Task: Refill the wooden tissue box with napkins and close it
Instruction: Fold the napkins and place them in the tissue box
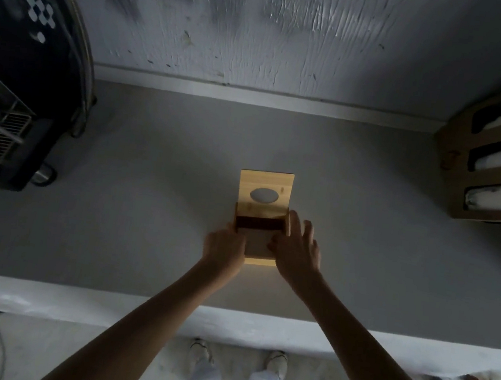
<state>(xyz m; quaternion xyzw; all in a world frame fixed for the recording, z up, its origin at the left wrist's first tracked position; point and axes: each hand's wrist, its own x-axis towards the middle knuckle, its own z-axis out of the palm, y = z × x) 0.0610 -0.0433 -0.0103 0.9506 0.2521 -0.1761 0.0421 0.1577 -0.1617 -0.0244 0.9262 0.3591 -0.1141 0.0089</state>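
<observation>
No readable text, label or number shows anywhere (the dark appliance [25, 36] bears only pale hexagon marks).

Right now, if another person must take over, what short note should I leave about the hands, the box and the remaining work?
Left hand holds the left side of the wooden tissue box on the grey counter. Right hand rests open at its right side. The lid, with an oval hole, stands open at the back. No napkins are clearly visible inside.
Done: box opened.
Left: put napkins in, close lid.
</observation>
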